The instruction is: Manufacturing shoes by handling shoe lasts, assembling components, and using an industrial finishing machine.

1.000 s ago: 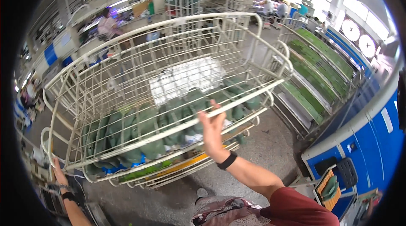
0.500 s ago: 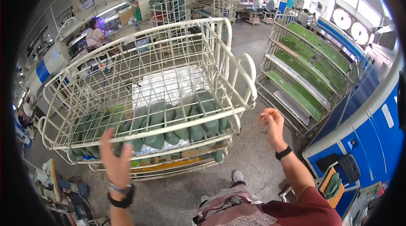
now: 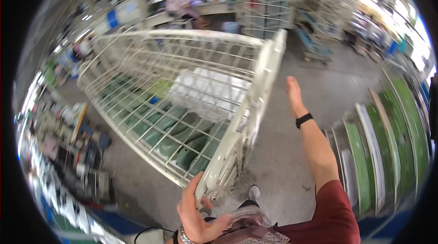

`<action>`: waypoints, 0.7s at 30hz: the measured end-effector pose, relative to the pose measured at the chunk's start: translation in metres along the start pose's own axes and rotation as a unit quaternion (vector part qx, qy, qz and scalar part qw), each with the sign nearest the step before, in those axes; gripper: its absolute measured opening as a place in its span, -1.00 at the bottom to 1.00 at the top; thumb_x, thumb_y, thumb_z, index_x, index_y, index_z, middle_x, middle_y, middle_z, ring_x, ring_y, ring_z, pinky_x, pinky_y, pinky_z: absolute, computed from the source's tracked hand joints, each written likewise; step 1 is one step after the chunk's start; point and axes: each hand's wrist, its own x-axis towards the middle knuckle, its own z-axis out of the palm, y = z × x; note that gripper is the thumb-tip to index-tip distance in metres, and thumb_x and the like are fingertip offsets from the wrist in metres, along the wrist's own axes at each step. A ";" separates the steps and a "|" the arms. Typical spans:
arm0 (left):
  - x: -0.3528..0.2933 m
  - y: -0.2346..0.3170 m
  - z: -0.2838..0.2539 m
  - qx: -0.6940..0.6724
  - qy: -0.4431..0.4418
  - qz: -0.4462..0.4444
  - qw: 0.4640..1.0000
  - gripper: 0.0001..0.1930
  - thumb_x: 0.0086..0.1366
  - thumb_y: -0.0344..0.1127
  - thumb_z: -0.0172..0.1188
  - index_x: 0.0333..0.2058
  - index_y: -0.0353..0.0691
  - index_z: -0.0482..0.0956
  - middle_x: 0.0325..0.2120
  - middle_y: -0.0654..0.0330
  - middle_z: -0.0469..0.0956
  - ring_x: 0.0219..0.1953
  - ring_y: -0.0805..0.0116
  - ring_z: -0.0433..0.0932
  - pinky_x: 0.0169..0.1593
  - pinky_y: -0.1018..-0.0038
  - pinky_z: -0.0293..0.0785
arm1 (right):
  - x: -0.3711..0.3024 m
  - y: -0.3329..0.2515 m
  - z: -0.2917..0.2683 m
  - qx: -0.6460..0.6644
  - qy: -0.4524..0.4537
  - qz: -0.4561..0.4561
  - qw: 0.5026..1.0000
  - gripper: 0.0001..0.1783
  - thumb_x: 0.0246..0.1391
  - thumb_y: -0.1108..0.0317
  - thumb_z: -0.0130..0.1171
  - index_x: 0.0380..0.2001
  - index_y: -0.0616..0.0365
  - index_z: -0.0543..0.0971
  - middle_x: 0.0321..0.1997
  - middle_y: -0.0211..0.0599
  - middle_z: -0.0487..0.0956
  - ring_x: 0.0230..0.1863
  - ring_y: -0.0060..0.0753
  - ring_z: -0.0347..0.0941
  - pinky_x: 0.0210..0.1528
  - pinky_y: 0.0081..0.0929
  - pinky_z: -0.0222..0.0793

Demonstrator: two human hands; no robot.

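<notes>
Grey workshop floor (image 3: 315, 84) spreads around me. My left hand (image 3: 200, 214), fingers curled, grips the white wire cart (image 3: 182, 89) at its lower-centre corner; my right hand (image 3: 293, 93) hovers flat, fingers together, right of it.

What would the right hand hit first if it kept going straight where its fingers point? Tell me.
Probably nothing close: the right hand points up over bare concrete floor, beside the white wire cart. A blue trolley lies farther along, though depth is unclear.
</notes>
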 end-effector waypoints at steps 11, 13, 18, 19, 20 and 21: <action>0.010 -0.010 0.008 0.126 0.174 0.073 0.974 -0.44 0.02 -0.07 0.58 -0.13 -0.35 0.61 -0.41 0.06 0.70 -0.53 0.36 0.68 -0.42 0.44 0.60 | 0.129 0.056 -0.013 0.121 -0.068 -0.036 0.990 -0.45 0.49 -0.01 -0.19 0.25 0.18 0.42 0.12 -0.33 0.53 0.07 -0.41 0.48 0.22 -0.42 0.36; 0.018 -0.026 0.011 0.210 0.182 0.187 0.942 -0.52 0.03 -0.05 0.57 -0.26 -0.31 0.62 -0.52 0.08 0.65 -0.59 0.28 0.65 -0.51 0.44 0.57 | 0.145 0.070 -0.029 0.164 -0.086 -0.020 0.982 -0.43 0.48 -0.02 -0.17 0.30 0.17 0.35 0.13 -0.32 0.52 0.10 -0.36 0.46 0.24 -0.39 0.35; 0.027 -0.028 0.016 0.217 0.200 0.218 0.930 -0.57 -0.02 -0.14 0.60 -0.32 -0.30 0.62 -0.65 0.19 0.54 -0.69 0.36 0.54 -0.66 0.47 0.44 | 0.122 0.062 -0.010 0.189 -0.080 -0.030 0.978 -0.43 0.47 -0.03 -0.17 0.30 0.16 0.35 0.13 -0.32 0.51 0.11 -0.35 0.46 0.24 -0.38 0.36; 0.028 -0.031 0.009 0.213 0.203 0.224 0.929 -0.57 -0.02 -0.14 0.60 -0.32 -0.30 0.62 -0.65 0.19 0.54 -0.69 0.36 0.54 -0.66 0.47 0.44 | 0.111 0.057 -0.006 0.195 -0.074 -0.035 0.977 -0.43 0.47 -0.03 -0.18 0.30 0.16 0.34 0.13 -0.32 0.51 0.11 -0.35 0.46 0.24 -0.37 0.36; 0.025 -0.029 0.005 0.220 0.202 0.231 0.926 -0.56 -0.06 -0.16 0.62 -0.33 -0.32 0.64 -0.67 0.19 0.52 -0.71 0.37 0.50 -0.67 0.48 0.39 | 0.097 0.052 -0.008 0.198 -0.067 -0.036 0.977 -0.43 0.47 -0.03 -0.18 0.30 0.16 0.34 0.13 -0.32 0.51 0.12 -0.35 0.46 0.24 -0.37 0.36; 0.022 -0.029 0.001 0.225 0.200 0.238 0.923 -0.55 -0.09 -0.17 0.64 -0.33 -0.34 0.66 -0.69 0.20 0.51 -0.73 0.38 0.47 -0.69 0.49 0.35 | 0.096 0.044 0.001 0.201 -0.060 -0.038 0.977 -0.43 0.47 -0.03 -0.18 0.30 0.15 0.34 0.13 -0.32 0.51 0.12 -0.34 0.45 0.24 -0.37 0.36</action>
